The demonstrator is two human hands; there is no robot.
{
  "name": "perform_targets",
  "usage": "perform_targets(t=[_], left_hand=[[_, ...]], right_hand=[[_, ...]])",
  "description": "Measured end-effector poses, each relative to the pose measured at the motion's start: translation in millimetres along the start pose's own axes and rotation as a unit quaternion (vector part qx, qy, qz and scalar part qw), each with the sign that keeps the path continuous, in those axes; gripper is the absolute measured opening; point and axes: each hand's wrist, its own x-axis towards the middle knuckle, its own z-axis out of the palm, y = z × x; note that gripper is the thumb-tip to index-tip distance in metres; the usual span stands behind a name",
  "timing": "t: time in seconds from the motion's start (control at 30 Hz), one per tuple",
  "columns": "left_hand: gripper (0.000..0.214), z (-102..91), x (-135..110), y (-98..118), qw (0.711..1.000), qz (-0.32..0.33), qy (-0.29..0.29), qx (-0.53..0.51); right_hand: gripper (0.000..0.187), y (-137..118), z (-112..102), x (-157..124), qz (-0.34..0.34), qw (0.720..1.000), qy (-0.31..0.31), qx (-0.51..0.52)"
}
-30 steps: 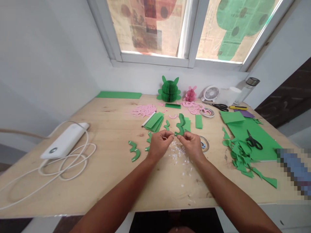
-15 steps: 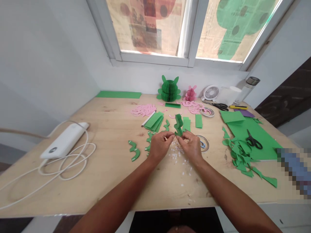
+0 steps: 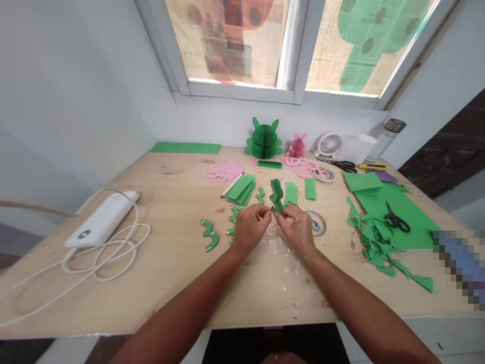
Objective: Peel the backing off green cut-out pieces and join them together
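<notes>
A wavy-edged green paper stack (image 3: 277, 194) stands up between my hands above the middle of the table. My right hand (image 3: 298, 228) pinches its lower end. At the same end, the closed fingertips of my left hand (image 3: 250, 226) grip its left side, though my fingers partly hide the contact. Left of my left hand lie a curved green paper piece (image 3: 209, 235) and a scalloped green one (image 3: 232, 218), partly covered by the hand. A roll of tape (image 3: 320, 225) rests just right of my right hand. White paper bits (image 3: 273, 245) are scattered below my hands.
Green rectangles (image 3: 240, 190) and pink scraps (image 3: 224, 172) lie further back, before a green honeycomb paper figure (image 3: 264, 141) and a smaller pink one (image 3: 297, 146). Black scissors (image 3: 396, 220) and green offcuts (image 3: 375, 240) are right. A white power bank (image 3: 102, 220) with looped cable sits left.
The green paper stack has tilted slightly to the left at its top. Both hands keep nearly the same place and grip.
</notes>
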Motion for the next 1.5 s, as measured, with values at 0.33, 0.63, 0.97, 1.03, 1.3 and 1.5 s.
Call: perform_targets(t=[0.33,0.63,0.97,1.03,1.3,1.5], left_hand=[[0.012,0.1,0.4,-1.2,1.0,0.002,-0.01,-0.001],[0.012,0.6,-0.9,-2.3,0.998,0.048,0.005,0.047],[0.013,0.7,-1.1,-0.2,0.995,0.064,0.012,0.079],[0.012,0.9,-0.5,-0.6,0.997,0.044,0.011,0.057],[0.01,2.2,6.0,-7.4,0.977,-0.104,-0.048,-0.182],[0.009,-0.5,8.2,-1.7,0.938,-0.188,-0.069,-0.284]], right_hand=[[0.027,2.2,1.0,-0.3,0.008,1.0,0.003,-0.001],[0.028,2.9,1.0,-0.2,0.018,1.0,0.003,-0.003],[0.029,3.0,1.8,-1.1,0.022,1.0,-0.011,0.003],[0.028,2.1,1.7,-0.8,0.031,0.999,-0.012,0.016],[0.033,1.8,0.4,2.8,0.115,0.986,-0.035,0.118],[0.038,6.3,2.7,2.4,0.182,0.963,-0.053,0.19]])
